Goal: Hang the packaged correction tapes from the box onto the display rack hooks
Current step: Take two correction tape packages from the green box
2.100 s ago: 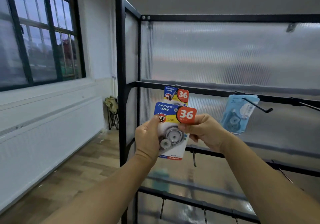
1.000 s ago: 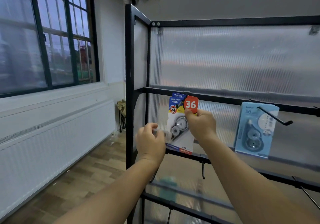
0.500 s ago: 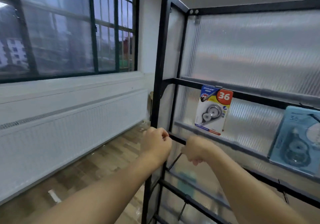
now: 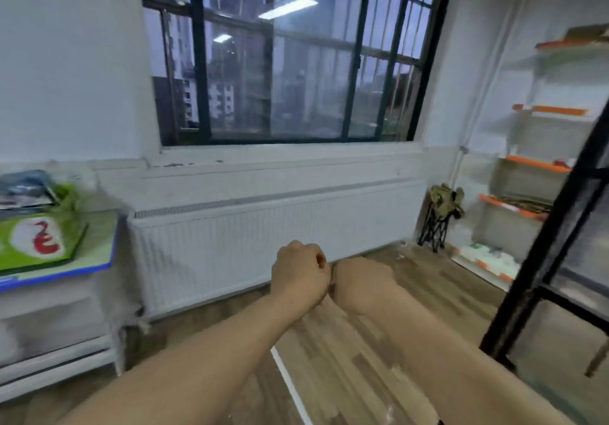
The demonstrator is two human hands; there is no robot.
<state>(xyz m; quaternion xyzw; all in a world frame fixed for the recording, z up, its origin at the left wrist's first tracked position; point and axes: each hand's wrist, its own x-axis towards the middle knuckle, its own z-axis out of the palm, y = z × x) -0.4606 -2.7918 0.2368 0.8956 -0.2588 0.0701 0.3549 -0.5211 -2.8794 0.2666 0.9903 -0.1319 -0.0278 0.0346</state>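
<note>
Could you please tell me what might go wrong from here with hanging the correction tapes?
1. The black rack post stands close beside the right arm; a careless swing of the right hand could knock it.
2. The green box lies near the table edge at the far left; a hasty reach with the left hand might push it off.
3. The view is blurred, so a fast grab may miss.

Single head cam, wide-angle, aimed forward and slightly down. It faces the window [image 4: 296, 62] wall square-on, with the radiator [image 4: 263, 243] below. Forearms enter from the bottom edge; left hand [image 4: 298, 273] and right hand [image 4: 362, 281] sit close, mid-frame. The display rack [image 4: 549, 228] post is clipped at the right edge. Edges blurred.
</note>
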